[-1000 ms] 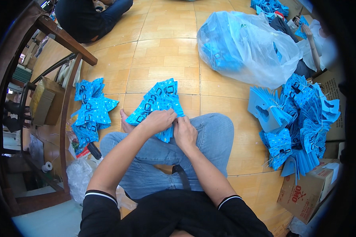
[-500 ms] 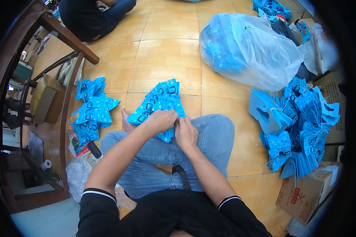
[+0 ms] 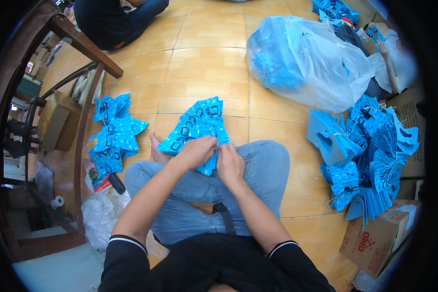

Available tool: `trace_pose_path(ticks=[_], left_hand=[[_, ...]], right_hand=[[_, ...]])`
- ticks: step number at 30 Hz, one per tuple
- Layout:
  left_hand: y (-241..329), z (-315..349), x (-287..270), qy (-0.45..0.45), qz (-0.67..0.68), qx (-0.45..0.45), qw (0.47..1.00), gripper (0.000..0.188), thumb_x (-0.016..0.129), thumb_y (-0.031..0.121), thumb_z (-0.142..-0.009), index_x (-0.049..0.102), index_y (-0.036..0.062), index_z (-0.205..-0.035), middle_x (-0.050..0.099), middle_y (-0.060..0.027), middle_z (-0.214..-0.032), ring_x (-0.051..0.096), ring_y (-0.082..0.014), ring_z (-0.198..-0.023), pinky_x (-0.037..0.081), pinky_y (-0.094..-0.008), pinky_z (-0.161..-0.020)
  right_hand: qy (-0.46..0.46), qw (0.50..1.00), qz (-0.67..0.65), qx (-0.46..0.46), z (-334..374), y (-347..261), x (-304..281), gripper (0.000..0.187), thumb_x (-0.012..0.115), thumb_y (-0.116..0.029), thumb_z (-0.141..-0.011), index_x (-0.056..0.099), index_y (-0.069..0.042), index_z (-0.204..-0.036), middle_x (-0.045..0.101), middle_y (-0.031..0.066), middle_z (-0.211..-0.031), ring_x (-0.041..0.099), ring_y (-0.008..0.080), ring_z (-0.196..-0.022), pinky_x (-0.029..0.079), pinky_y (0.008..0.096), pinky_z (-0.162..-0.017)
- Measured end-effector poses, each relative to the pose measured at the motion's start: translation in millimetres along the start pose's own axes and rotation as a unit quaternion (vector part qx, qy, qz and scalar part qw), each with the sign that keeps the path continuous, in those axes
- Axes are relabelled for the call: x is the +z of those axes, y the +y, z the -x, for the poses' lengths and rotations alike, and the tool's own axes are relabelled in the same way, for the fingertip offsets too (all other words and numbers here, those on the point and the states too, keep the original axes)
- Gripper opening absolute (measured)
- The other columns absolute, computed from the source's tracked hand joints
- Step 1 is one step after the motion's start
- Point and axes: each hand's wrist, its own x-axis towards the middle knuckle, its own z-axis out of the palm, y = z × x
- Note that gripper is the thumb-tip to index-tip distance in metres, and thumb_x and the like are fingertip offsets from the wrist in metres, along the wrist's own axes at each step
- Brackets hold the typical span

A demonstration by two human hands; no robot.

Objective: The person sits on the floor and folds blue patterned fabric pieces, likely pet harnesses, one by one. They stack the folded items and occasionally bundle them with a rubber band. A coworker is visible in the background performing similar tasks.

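A fanned bundle of blue printed cards point(image 3: 194, 124) with dark window-like shapes lies over my crossed legs, narrow at its middle and spread at both ends. My left hand point(image 3: 199, 152) is closed, its fingertips pinching the narrow middle from the left. Close beside it, my right hand point(image 3: 231, 164) is also closed, fingertips gripping the bundle's right edge. The fingertips nearly meet; whether a thin tie is between them is too small to tell. To the left, on the floor, lie more bundles of blue cards point(image 3: 114, 136), overlapping in a column.
At right, a large heap of tied blue bundles point(image 3: 370, 151) sits beside a cardboard box point(image 3: 374, 238). A translucent plastic bag point(image 3: 316, 63) with blue contents stands ahead. A wooden frame point(image 3: 85, 44) borders the left, near crumpled clear plastic point(image 3: 102, 219). Other people sit at far left and far right.
My hands stay pinched at the bundle's middle with only a slight shift. My left elbow has moved a little inward. The person at far right has raised a hand.
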Motion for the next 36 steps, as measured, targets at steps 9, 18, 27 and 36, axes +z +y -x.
trace_pose_path(ticks=[9, 18, 27, 36], left_hand=[[3, -28, -13, -0.16, -0.079, 0.023, 0.984, 0.015, 0.054, 0.008, -0.084, 0.058, 0.0032, -0.097, 0.066, -0.0179, -0.098, 0.066, -0.0372, -0.091, 0.054, -0.0485, -0.073], [9, -15, -7, -0.076, -0.072, 0.012, 0.994, 0.016, 0.057, 0.013, -0.084, 0.055, 0.0025, -0.096, 0.065, -0.0178, -0.093, 0.065, -0.0382, -0.089, 0.052, -0.0474, -0.074], [-12, -11, -4, -0.073, 0.109, -0.064, 0.989, 0.014, 0.058, 0.012, -0.087, 0.057, 0.0024, -0.097, 0.064, -0.0145, -0.084, 0.064, -0.0303, -0.077, 0.05, -0.0402, -0.069], [-16, -9, 3, -0.056, 0.181, -0.086, 0.978, 0.014, 0.061, 0.011, -0.089, 0.058, 0.0005, -0.097, 0.057, -0.0084, -0.069, 0.056, -0.0175, -0.063, 0.046, -0.034, -0.059]], right_hand=[[-0.006, 1.0, 0.016, 0.013, 0, 0, -1, 0.01, 0.056, -0.016, -0.093, 0.056, -0.006, -0.095, 0.056, 0.0165, -0.09, 0.063, 0.0408, -0.074, 0.049, 0.0531, -0.062], [0.002, 1.0, -0.001, 0.01, 0, 2, 1, 0.011, 0.058, -0.018, -0.093, 0.061, -0.007, -0.095, 0.059, 0.0156, -0.092, 0.064, 0.0392, -0.075, 0.05, 0.0513, -0.064], [0.006, 1.0, -0.009, 0.013, 0, -4, -5, 0.013, 0.06, -0.02, -0.091, 0.062, -0.008, -0.096, 0.062, 0.0133, -0.094, 0.065, 0.0366, -0.078, 0.051, 0.0493, -0.066], [0.001, 0.999, -0.02, 0.029, -1, -6, -8, 0.014, 0.063, -0.016, -0.086, 0.061, -0.007, -0.097, 0.065, 0.0131, -0.092, 0.066, 0.0351, -0.082, 0.052, 0.0468, -0.068]])
